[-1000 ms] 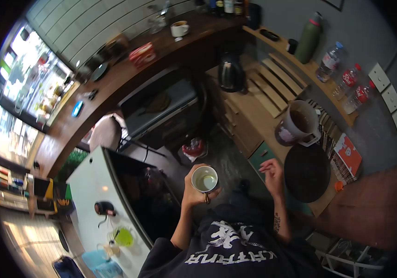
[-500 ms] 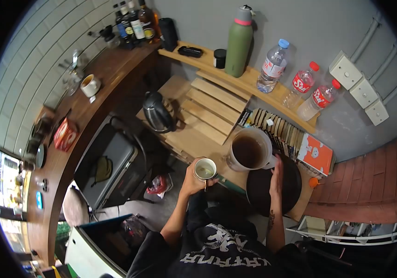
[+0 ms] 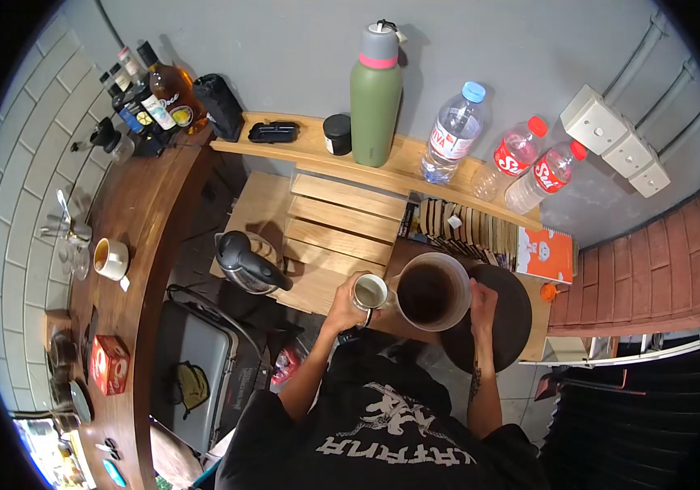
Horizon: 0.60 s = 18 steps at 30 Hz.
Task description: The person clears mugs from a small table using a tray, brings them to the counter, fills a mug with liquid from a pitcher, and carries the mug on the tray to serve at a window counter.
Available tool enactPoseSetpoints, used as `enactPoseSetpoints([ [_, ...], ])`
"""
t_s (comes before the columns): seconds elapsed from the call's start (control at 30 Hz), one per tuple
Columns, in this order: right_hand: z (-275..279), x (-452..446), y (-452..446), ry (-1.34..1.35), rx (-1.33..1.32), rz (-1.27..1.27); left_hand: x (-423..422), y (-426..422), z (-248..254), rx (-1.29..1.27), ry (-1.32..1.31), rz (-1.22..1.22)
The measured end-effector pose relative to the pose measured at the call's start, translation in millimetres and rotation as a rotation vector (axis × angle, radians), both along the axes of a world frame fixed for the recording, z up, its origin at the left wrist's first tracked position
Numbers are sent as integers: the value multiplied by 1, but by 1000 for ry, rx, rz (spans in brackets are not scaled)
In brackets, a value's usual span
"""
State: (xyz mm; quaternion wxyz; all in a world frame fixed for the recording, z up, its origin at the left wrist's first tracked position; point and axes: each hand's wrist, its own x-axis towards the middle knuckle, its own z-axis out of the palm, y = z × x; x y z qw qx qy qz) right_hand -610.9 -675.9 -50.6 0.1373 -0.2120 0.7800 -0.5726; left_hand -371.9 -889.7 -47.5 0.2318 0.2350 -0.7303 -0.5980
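My left hand [image 3: 342, 309] is wrapped round a small light-coloured cup [image 3: 369, 291] with a thin metal handle or spoon at its near side; I cannot tell which. A little pale liquid shows inside the cup. My right hand [image 3: 484, 304] grips the handle side of a translucent plastic pitcher [image 3: 463, 278] with dark brown liquid in it. Seen from above, the pitcher is close beside the cup, on its right. Under my right forearm lies a round dark disc [image 3: 506, 322], partly hidden by the arm and the pitcher.
A black kettle [image 3: 244, 260] stands left of the slatted wooden board [image 3: 342, 214]. Books [image 3: 468, 224] line the back below a shelf with a green bottle [image 3: 375, 102] and several plastic bottles. On the left, a wooden counter [image 3: 150, 196] holds a mug [image 3: 111, 259] and red box [image 3: 110, 365].
My head view has shifted, so the surroundings appear displaced. The pitcher has come closer to the cup and to my body. Both hands keep their holds.
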Motion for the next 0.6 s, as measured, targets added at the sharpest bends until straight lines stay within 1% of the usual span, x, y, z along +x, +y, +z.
enactPoseSetpoints([
  [0.07, 8, 7, -6, 105, 74, -11, 3, -6, -1, 2, 2, 0],
  [0.1, 17, 14, -11, 96, 80, -12, 5, -8, -1, 0, 10, 10],
  [0.13, 28, 21, -18, 164, 80, -4, 7, -10, 3, 4, 3, 10],
  [0.17, 35, 25, -23, 234, 78, 5, 9, -12, 6, -46, 3, 15],
  [0.2, 37, 25, -27, 229, 80, 6, 10, -14, 8, -97, 4, 20],
  [0.23, 38, 26, -31, 247, 88, 43, 12, -17, 6, -95, -1, 20],
  [0.3, 40, 30, -34, 257, 103, 87, 17, -19, 2, -256, -11, 54],
  [0.43, 51, 37, -46, 284, 137, 141, 28, -21, -1, -240, -3, 110],
  [0.5, 59, 42, -53, 273, 149, 160, 32, -22, -3, -287, -6, 147],
  [0.6, 70, 51, -68, 333, 96, 195, 36, -24, -5, -309, 31, 197],
])
